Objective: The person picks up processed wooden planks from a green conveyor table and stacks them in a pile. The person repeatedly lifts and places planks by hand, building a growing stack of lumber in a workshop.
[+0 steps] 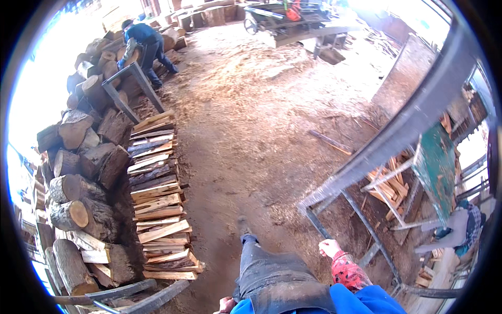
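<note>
My right hand (329, 247), in a red patterned sleeve, hangs beside the legs of a metal frame (319, 222). Its fingers are curled in, and I see nothing in them. Low at the bottom edge, my left hand (226, 304) is partly cut off by the picture. What shows of its fingers is curled, with no object visible. Nearest to it is a long row of split firewood (163, 230), stacked on the ground to my left. A dark apron (285, 285) covers my front, and one leg is stepping forward.
Behind the firewood row lies a pile of thick logs (78, 183). Another person (144, 44) bends over logs at the far left, by a metal rack (133, 89). A cart (282, 21) stands far back. Loose wood (332, 142) lies on the dirt floor; a green panel (435, 167) stands right.
</note>
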### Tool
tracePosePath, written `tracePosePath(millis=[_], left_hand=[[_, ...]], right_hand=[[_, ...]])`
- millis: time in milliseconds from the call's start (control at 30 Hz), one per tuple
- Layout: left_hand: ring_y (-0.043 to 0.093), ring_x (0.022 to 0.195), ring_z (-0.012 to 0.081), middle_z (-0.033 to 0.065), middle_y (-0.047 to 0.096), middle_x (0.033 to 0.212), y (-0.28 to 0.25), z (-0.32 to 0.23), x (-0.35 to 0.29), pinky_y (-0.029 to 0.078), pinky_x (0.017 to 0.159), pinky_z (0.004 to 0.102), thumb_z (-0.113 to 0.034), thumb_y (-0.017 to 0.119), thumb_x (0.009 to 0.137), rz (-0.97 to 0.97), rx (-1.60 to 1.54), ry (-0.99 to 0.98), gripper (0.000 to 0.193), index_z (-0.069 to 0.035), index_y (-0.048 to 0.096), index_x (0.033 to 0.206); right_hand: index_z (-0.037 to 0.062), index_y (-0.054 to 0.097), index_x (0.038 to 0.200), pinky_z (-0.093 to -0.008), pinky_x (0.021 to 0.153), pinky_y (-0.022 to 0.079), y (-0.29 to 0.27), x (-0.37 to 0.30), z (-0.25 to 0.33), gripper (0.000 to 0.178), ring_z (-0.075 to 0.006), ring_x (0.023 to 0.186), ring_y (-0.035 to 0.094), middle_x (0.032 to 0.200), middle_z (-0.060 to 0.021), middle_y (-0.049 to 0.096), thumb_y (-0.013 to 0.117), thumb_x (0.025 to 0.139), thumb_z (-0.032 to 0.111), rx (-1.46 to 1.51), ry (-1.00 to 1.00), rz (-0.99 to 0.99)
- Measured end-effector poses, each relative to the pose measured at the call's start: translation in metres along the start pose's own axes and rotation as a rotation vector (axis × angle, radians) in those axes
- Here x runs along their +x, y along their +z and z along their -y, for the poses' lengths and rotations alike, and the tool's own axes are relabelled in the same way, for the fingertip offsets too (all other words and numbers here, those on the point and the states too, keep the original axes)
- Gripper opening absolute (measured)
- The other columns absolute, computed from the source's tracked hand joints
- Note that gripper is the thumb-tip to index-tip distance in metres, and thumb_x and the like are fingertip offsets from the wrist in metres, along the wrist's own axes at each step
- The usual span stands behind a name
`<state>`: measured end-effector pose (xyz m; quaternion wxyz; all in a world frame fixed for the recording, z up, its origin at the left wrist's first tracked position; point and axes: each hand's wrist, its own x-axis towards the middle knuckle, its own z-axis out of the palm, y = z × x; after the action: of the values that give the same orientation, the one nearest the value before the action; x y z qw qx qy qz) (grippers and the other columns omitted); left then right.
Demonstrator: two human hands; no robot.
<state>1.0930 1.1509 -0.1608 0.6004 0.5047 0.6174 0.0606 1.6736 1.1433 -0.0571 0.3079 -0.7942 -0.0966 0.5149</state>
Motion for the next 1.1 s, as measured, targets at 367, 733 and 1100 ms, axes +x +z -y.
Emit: tracePosePath(millis=[367, 733, 1100], left_hand=[[0.056, 0.051, 0.0139, 0.0089, 0.062, 0.067, -0.139, -0.304, 0.243, 0.048, 0.045, 0.0251, -0.009, 0.064, 0.088, -0.036, -0.516, -0.276, 0.015, 0.005, 0.063, 0.083], [0.060, 0.060, 0.0139, 0.0088, 0.065, 0.075, -0.124, -0.454, 0.376, 0.051, 0.053, 0.0264, -0.014, 0.064, 0.089, 0.054, -0.222, -0.149, 0.018, 0.003, 0.062, 0.087], [0.053, 0.071, 0.0144, 0.0042, 0.063, 0.078, -0.069, -0.564, 0.427, 0.044, 0.066, 0.0318, -0.035, 0.061, 0.091, 0.314, 0.429, -0.215, 0.034, -0.001, 0.069, 0.094]], right_hand=[[-0.0023, 0.063, 0.095, -0.0299, 0.058, 0.052, 0.065, 0.053, 0.081, 0.017, -0.0171, 0.064, 0.063, 0.078, -0.0090, 0.066, 0.063, 0.090, 0.014, 0.276, 0.043, -0.055], [0.0020, 0.067, 0.099, -0.0278, 0.057, 0.052, 0.056, 0.172, 0.219, 0.023, -0.0110, 0.068, 0.062, 0.080, -0.0028, 0.067, 0.065, 0.090, 0.023, 0.304, 0.041, -0.133], [0.0062, 0.069, 0.086, -0.0303, 0.050, 0.049, -0.003, 0.345, 0.314, 0.022, -0.0128, 0.056, 0.061, 0.068, -0.0041, 0.066, 0.068, 0.086, 0.028, 0.253, 0.050, -0.148]])
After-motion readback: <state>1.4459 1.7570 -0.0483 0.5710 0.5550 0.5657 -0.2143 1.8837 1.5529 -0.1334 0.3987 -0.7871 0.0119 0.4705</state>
